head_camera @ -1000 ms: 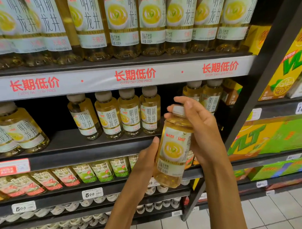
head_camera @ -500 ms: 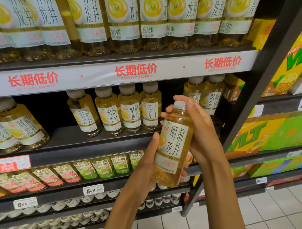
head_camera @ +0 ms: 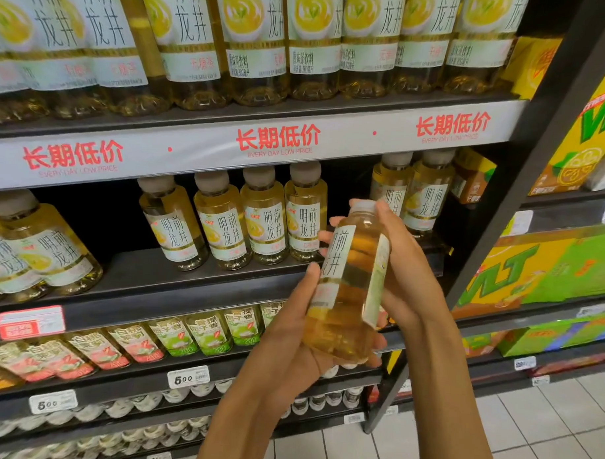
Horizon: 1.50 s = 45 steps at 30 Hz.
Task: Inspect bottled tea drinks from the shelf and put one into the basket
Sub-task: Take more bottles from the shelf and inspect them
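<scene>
A small bottle of golden tea with a pale label and white cap is held upright in front of the middle shelf. My left hand cups its base, thumb up along the left side. My right hand grips it from behind, fingers curled over the cap and upper body. The label gap faces me, so clear tea shows between the label edges. A row of matching bottles stands on the shelf behind. No basket is in view.
Larger tea bottles fill the top shelf. Lower shelves hold green and pink labelled bottles with price tags. To the right of a black upright are yellow and green lemon tea cartons. Tiled floor lies at the lower right.
The bottle has been turned about its axis in both hands: the cup picture faced me first, then the black characters, and now the label seam and bare tea.
</scene>
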Available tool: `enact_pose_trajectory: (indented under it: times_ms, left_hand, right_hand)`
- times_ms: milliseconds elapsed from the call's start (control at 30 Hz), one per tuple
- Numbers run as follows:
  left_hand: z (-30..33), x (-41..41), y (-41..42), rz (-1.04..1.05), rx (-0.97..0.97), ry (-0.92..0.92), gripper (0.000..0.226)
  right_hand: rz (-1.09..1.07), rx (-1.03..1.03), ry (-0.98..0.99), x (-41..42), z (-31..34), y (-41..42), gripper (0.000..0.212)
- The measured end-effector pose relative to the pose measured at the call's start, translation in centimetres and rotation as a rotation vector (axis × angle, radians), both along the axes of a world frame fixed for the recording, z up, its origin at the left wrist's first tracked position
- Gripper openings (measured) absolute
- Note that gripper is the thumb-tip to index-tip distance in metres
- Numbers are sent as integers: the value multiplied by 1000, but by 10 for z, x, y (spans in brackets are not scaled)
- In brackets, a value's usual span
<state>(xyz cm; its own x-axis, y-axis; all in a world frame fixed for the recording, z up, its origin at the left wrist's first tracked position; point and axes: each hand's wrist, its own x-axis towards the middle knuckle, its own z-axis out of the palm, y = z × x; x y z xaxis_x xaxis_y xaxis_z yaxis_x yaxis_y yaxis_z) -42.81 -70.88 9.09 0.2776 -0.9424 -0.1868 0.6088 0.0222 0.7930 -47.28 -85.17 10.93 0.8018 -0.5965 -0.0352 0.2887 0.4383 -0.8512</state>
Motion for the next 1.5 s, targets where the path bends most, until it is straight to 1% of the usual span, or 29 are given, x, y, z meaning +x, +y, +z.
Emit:
enact_pose_trajectory:
  times_ms: [67, 133, 200, 267, 367, 467, 533, 567, 633, 667, 700, 767, 833, 867, 933, 1033, 1133, 1233, 1367, 1500]
  left_hand:
    - [5, -2, 0, -56, -60, 73, 62]
    - [10, -2, -1, -94, -122, 124, 57]
    - [10, -1, -1, -128, -168, 135, 53]
    - [11, -2, 0, -125, -173, 157, 54]
    - [9, -1, -1, -109, -170, 186, 59]
    - [6, 1, -1, -91, -163, 235, 64]
    - [1, 2, -1, -107, -155, 225, 66]
    - [-1, 2, -1, -112, -141, 203, 70]
    - [-5, 4, -2, -86, -77, 139, 87]
    - [-7, 5, -3, -68, -47, 92, 94]
    - [-9, 5, -3, -51, -28, 29, 97]
    - [-12, 5, -2, -9, 6, -152, 88]
    - [-14, 4, -1, 41, 65, -359, 75]
    - [-15, 5, -1, 64, 90, -424, 71]
    - [-14, 5, -1, 90, 91, -469, 65]
    - [-13, 5, -3, 135, 64, -509, 62]
    - [-14, 4, -5, 173, 53, -576, 60]
    - [-11, 4, -8, 224, 29, -679, 58]
    - [-3, 5, -9, 262, -30, -781, 66]
    - [1, 5, -9, 253, -71, -835, 70]
  right_hand:
    - [49, 208, 98, 7, -1, -1, 52]
    - [99, 270, 173, 10, -6, -4, 63]
    - [120, 309, 229, 11, -12, -7, 61]
    - [135, 345, 265, 10, -15, -5, 62]
    - [137, 344, 265, 9, -22, -5, 65]
    - [128, 246, 273, 7, -25, -7, 64]
    - [105, 167, 247, 6, -24, -9, 52]
    - [79, 118, 201, 4, -23, -9, 44]
    - [23, 15, 68, 1, -20, -9, 31]
    - [10, -46, 2, -1, -18, -9, 28]
    - [6, -113, -52, -3, -17, -8, 27]
    - [-4, -224, -94, -7, -11, -5, 30]
    - [-13, -325, -59, -9, -3, -2, 35]
    - [-13, -373, -24, -10, 1, 0, 38]
    - [0, -448, 28, -13, 5, 1, 44]
    - [48, -527, 6, -16, 9, 2, 44]
    - [125, -596, -95, -20, 8, 3, 46]
    - [188, -609, -218, -25, 10, 5, 46]
    - [239, -687, -325, -30, 16, 6, 45]
    - [255, -674, -392, -30, 17, 4, 42]
